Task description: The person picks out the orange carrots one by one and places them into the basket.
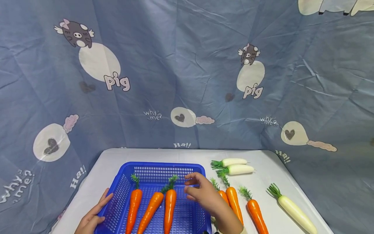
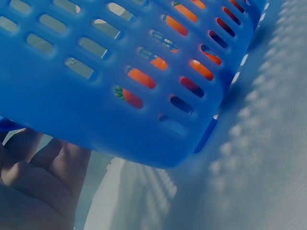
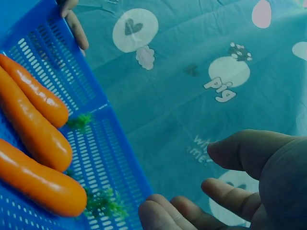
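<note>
A blue plastic basket (image 1: 168, 164) holds three orange carrots with green tops: a left carrot (image 1: 134, 203), a slanted middle carrot (image 1: 151, 211) and a right carrot (image 1: 170, 208). My left hand (image 1: 94, 214) grips the basket's left rim; in the left wrist view its fingers (image 2: 57, 167) pass beneath the rim. Over the basket's right side hovers my right hand (image 1: 201, 191), its fingers bent and apart with nothing between them. The right wrist view shows this hand's thumb (image 3: 240, 151) spread away from the fingers, beside the basket's edge.
Right of the basket lie more carrots (image 1: 234, 203), partly behind my right forearm, and another carrot (image 1: 256, 214). Two white radishes (image 1: 241, 169) lie at the back, and a larger white radish (image 1: 296, 213) near the table's right edge. A blue patterned cloth (image 1: 187, 81) hangs behind the table.
</note>
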### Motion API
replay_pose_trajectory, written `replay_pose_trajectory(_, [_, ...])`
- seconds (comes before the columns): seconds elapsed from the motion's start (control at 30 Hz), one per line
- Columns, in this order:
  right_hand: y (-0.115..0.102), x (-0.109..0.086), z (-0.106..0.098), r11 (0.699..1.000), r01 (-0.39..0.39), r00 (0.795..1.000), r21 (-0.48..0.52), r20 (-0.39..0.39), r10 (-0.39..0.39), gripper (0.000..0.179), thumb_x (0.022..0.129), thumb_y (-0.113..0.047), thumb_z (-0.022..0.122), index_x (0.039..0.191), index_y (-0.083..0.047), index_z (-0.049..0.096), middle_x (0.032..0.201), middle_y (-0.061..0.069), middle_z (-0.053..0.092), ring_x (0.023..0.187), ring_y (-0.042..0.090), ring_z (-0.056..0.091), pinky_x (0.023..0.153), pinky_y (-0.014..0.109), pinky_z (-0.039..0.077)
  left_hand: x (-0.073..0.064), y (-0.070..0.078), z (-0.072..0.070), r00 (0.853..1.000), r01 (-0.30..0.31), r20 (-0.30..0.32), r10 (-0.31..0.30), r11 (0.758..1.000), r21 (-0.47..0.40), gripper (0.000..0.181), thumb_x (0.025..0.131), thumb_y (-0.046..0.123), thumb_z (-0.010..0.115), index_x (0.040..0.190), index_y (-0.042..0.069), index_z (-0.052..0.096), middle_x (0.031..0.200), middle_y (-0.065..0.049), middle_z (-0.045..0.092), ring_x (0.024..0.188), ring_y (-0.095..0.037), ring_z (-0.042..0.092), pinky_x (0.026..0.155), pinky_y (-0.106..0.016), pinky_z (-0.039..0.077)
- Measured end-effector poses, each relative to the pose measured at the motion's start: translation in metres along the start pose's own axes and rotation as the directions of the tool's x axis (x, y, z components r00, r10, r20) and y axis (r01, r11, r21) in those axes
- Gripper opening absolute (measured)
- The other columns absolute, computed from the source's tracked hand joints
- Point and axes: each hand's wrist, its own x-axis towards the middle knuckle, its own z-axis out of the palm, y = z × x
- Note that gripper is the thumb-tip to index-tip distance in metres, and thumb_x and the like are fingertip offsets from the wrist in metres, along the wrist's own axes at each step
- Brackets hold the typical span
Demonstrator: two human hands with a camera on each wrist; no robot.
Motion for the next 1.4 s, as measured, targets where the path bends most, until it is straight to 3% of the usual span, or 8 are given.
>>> replay_pose_trajectory(0.2, [-0.001, -0.004, -0.01, 1.0, 0.012, 0.999, -0.011, -0.029, -0.012, 0.043, 0.098, -0.017, 0.069, 0.137, -0.005, 0.058, 0.124, 0.016, 0.061, 0.107, 0.026, 0.068, 0.089, 0.044, 0.061, -0.001, 0.004, 0.003, 0.994, 0.088, -0.061, -0.085, 0.995, 0.039, 0.069, 0.091, -0.006, 0.038, 0.161, -0.001, 0.034, 0.148, 0.052, 0.027, 0.118, 0.033, 0.036, 0.087, -0.012, 0.045])
replay_pose_trajectory(0.37, [0.001, -0.006, -0.015, 1.0, 0.025, 0.997, -0.019, -0.066, -0.026, 0.042, 0.099, -0.018, 0.069, 0.137, -0.005, 0.058, 0.123, 0.016, 0.062, 0.105, 0.026, 0.069, 0.086, 0.043, 0.061, -0.001, 0.005, 0.005, 0.982, 0.162, -0.101, -0.157, 0.986, 0.045, 0.07, 0.093, -0.003, 0.038, 0.162, 0.004, 0.034, 0.163, 0.039, 0.016, 0.113, 0.033, 0.037, 0.086, -0.015, 0.047])
replay_pose_trajectory(0.67, [0.008, -0.009, -0.028, 1.0, 0.015, 0.994, 0.027, -0.105, -0.012, 0.044, 0.099, -0.015, 0.065, 0.139, 0.0, 0.054, 0.123, 0.02, 0.06, 0.103, 0.026, 0.069, 0.087, 0.042, 0.062, 0.0, 0.009, 0.007, 0.977, 0.187, -0.122, -0.176, 0.979, 0.087, 0.068, 0.094, -0.002, 0.037, 0.162, 0.005, 0.035, 0.173, 0.022, 0.011, 0.114, 0.036, 0.034, 0.089, -0.011, 0.043])
replay_pose_trajectory(0.77, [0.011, -0.009, -0.036, 0.998, 0.008, 0.993, 0.066, -0.118, -0.001, 0.046, 0.099, -0.013, 0.064, 0.14, 0.003, 0.051, 0.123, 0.021, 0.058, 0.104, 0.028, 0.069, 0.087, 0.042, 0.061, -0.001, 0.011, 0.008, 0.97, 0.215, -0.139, -0.201, 0.972, 0.099, 0.069, 0.095, -0.001, 0.037, 0.163, 0.007, 0.036, 0.176, 0.012, 0.008, 0.116, 0.035, 0.032, 0.106, -0.033, 0.046])
replay_pose_trajectory(0.87, [0.013, -0.01, -0.042, 0.996, 0.008, 0.99, 0.094, -0.14, 0.006, 0.045, 0.1, -0.012, 0.064, 0.14, 0.003, 0.051, 0.124, 0.023, 0.058, 0.103, 0.029, 0.067, 0.086, 0.041, 0.061, -0.001, 0.012, 0.008, 0.968, 0.222, -0.143, -0.206, 0.97, 0.101, 0.069, 0.095, -0.001, 0.037, 0.163, 0.008, 0.035, 0.176, 0.01, 0.007, 0.116, 0.035, 0.032, 0.107, -0.033, 0.046])
replay_pose_trajectory(1.0, [0.015, -0.011, -0.05, 0.996, 0.006, 0.983, 0.087, -0.181, 0.01, 0.044, 0.1, -0.012, 0.064, 0.14, 0.003, 0.052, 0.118, 0.02, 0.059, 0.098, 0.028, 0.067, 0.08, 0.039, 0.062, -0.001, 0.01, 0.007, 0.977, 0.185, -0.117, -0.176, 0.98, 0.074, 0.069, 0.094, -0.002, 0.037, 0.163, 0.005, 0.035, 0.172, 0.023, 0.01, 0.115, 0.036, 0.034, 0.088, -0.009, 0.041])
replay_pose_trajectory(1.2, [0.02, -0.014, -0.059, 0.996, -0.014, 0.98, 0.091, -0.198, 0.032, 0.043, 0.099, -0.012, 0.065, 0.138, 0.001, 0.052, 0.109, 0.014, 0.059, 0.092, 0.025, 0.067, 0.074, 0.037, 0.061, -0.001, 0.007, 0.004, 0.991, 0.118, -0.075, -0.113, 0.991, 0.057, 0.068, 0.094, -0.004, 0.037, 0.162, 0.001, 0.034, 0.152, 0.048, 0.025, 0.118, 0.034, 0.034, 0.089, -0.008, 0.041])
replay_pose_trajectory(1.4, [0.027, -0.016, -0.064, 0.998, -0.025, 0.97, 0.052, -0.24, 0.037, 0.041, 0.098, -0.01, 0.065, 0.136, 0.001, 0.055, 0.108, 0.014, 0.061, 0.091, 0.026, 0.067, 0.071, 0.035, 0.058, -0.001, 0.006, 0.004, 0.987, 0.141, -0.081, -0.136, 0.989, 0.051, 0.068, 0.094, -0.003, 0.036, 0.162, 0.002, 0.033, 0.159, 0.043, 0.02, 0.117, 0.034, 0.035, 0.088, -0.009, 0.042])
